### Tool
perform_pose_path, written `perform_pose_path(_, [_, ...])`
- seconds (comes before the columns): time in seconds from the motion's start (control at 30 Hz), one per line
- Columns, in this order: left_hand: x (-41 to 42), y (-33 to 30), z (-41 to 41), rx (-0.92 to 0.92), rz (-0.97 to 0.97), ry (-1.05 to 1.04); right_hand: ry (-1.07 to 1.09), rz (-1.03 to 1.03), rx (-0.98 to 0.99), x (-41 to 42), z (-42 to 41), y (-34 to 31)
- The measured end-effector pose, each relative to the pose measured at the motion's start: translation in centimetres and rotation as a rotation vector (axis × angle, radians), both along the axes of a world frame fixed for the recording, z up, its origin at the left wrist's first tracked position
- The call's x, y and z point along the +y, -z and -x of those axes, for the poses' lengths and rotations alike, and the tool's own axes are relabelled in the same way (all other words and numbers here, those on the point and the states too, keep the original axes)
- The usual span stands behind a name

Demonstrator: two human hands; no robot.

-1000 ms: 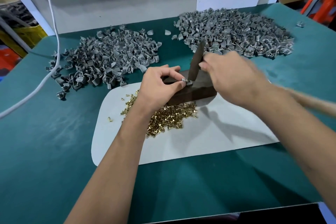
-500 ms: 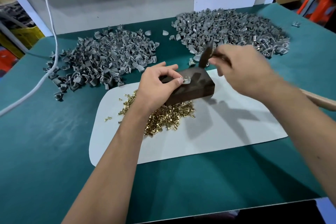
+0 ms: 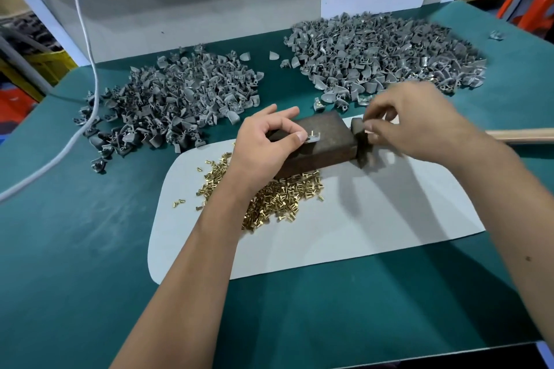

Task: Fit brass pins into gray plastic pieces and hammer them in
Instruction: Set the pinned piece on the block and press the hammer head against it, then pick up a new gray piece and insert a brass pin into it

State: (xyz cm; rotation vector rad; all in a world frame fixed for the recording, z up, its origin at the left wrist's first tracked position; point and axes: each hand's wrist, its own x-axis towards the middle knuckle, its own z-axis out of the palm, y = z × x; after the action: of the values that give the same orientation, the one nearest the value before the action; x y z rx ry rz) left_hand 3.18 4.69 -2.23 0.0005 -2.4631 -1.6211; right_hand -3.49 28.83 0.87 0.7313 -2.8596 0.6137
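Here gray piece (image 3: 313,137) on block (image 3: 323,141), apparently pinched by left fingers (image 3: 299,137).

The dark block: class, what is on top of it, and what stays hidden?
On the dark block lies one gray plastic piece with an upright brass pin, pinched by the left hand, which covers the block's left end.

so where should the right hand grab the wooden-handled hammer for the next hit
Probably on the pale wooden handle, coming from the right. The dark metal hammer head rests against the right end of the brown block, and the handle lies roughly level, running out past the right hand, so that end is free to wrap.
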Motion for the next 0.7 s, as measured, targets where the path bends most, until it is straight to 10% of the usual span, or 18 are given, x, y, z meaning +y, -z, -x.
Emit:
perform_pose_path(0.37, [-0.5, -0.1, 0.6, 0.084, -0.005, -0.150, -0.342, 0.056, 0.197, -5.6, -1.1, 0.4])
perform_pose_path(0.7, [-7.8, 1.2, 0.4, -0.155, 0.697, -0.789, -0.055, 0.070, 0.159, -4.0, 2.5, 1.4])
